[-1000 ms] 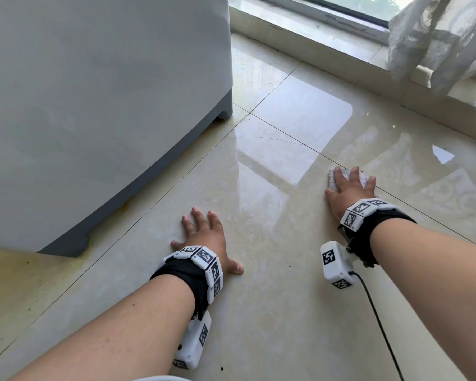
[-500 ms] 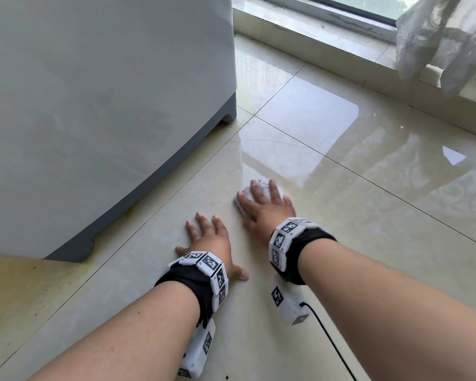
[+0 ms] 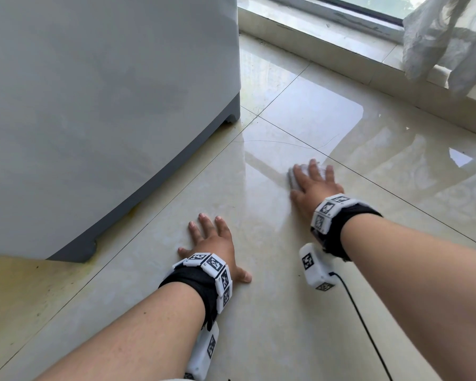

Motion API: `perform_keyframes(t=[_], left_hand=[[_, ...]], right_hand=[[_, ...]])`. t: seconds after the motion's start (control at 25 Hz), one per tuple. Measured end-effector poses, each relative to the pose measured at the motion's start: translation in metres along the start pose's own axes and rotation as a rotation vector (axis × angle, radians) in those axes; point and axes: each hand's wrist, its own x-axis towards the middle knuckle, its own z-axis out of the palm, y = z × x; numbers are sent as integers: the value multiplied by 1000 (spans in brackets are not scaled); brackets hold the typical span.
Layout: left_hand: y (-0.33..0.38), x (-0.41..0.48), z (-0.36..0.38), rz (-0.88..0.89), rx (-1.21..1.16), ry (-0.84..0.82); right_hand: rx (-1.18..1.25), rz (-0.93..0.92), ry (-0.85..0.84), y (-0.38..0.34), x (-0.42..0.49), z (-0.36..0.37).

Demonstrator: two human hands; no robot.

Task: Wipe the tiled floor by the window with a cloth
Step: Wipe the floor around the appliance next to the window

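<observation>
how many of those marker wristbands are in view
2. The left wristband sits behind the left hand flat on the floor; the right wristband sits behind the right hand pressing the cloth. None looks hidden.

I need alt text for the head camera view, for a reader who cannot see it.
A person's right hand presses a small white cloth flat on a glossy tiled floor, while the left hand rests flat on the floor nearby. A large grey appliance stands at the left; a window sill and a white curtain lie beyond.
</observation>
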Motion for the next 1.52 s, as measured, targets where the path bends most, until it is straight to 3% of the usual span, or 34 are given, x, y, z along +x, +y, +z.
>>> perform_keyframes(t=[0.16,0.28,0.4,0.72,1.0,1.16,1.52], left_hand=[[10,-4,2,9,11,-13],[19,-8,4,21,18,-15],[26,-11,6,28,21,-11],[37,-11,12,44,-15,-4],[20,1,8,11,-42,3],[14,11,2,12,-9,41],[11,27,-2,-27,26,67]], right_hand=[[92,265,30,49,7,-11],[109,306,63,54,5,-10],[93,182,64,44,0,-10],[-61,-352,-64,-44,-44,40],[-47,-423,-141,-57,-64,61],[-32,-384,-130,-47,-64,54],[27,-43,-55,29,-52,32]])
